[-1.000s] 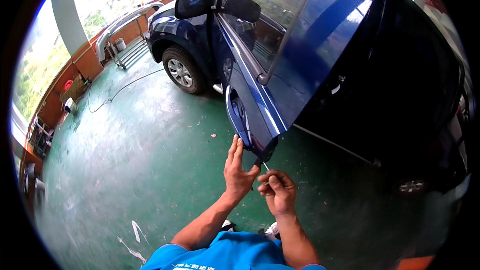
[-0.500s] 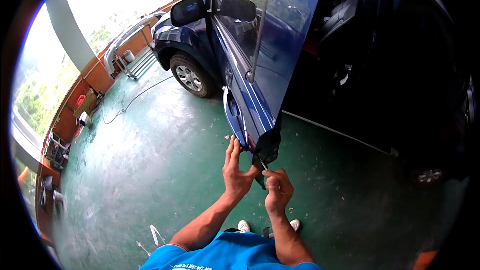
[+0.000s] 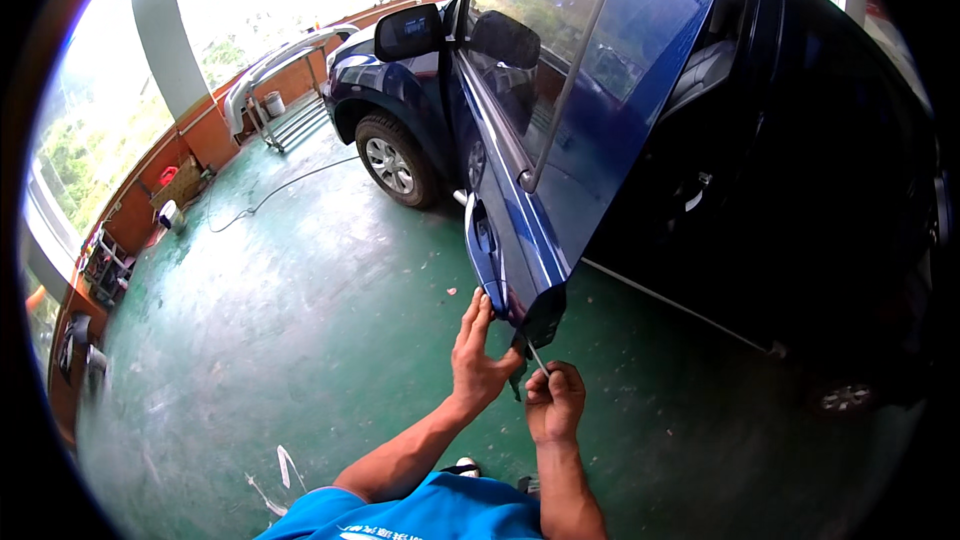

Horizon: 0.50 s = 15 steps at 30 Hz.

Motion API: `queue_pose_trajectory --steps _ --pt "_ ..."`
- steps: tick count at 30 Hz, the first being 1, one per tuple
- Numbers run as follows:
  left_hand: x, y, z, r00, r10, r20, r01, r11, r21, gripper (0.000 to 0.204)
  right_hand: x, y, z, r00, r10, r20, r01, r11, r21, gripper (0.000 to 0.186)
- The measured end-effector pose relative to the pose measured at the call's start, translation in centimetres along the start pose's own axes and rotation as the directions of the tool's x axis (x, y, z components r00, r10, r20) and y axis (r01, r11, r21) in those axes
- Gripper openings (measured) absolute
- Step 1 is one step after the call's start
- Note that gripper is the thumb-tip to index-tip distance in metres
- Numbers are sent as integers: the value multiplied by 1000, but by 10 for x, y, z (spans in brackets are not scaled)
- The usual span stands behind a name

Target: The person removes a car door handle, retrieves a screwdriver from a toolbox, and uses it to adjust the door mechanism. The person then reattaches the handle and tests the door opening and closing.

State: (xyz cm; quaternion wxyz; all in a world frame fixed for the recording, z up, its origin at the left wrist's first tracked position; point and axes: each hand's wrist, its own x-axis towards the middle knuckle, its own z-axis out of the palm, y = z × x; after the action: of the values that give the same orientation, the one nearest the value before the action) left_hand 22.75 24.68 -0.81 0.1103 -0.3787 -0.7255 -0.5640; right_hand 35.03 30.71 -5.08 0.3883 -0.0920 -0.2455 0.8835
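A dark blue car door (image 3: 520, 240) stands swung out from the car, its rear edge pointing towards me. My left hand (image 3: 479, 365) has its fingers stretched out, their tips on the door's outer skin behind the door handle (image 3: 484, 230). Its thumb reaches to the door edge, beside a dark, ragged-looking piece (image 3: 517, 380) hanging there. In my right hand (image 3: 555, 402) a thin metal rod (image 3: 537, 356) is pinched, slanting up to the door edge near the left thumb. Where the rod's tip meets the door is too small to make out.
The car's dark opening (image 3: 670, 240) lies right of the door, its sill (image 3: 690, 305) low down. Beyond stands the front wheel (image 3: 392, 162). A cable (image 3: 275, 202) crosses the green floor (image 3: 260, 340). Along the left wall are a bucket (image 3: 172, 216) and a metal rack (image 3: 300, 125).
The view has shifted, so the door and car sit further right and lower. My right hand has drawn back slightly from the door edge, showing more of the rod. The left hand stays on the door.
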Motion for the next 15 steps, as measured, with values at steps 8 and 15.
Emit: queue_pose_trajectory --steps 8,15 --pt "-4 -21 2 994 108 19 -109 993 37 82 6 -11 10 624 -514 589 653 -71 -754 20" --pt "-3 0 15 999 48 8 -48 998 -48 76 -1 -20 15 992 -121 17 114 865 -488 26"
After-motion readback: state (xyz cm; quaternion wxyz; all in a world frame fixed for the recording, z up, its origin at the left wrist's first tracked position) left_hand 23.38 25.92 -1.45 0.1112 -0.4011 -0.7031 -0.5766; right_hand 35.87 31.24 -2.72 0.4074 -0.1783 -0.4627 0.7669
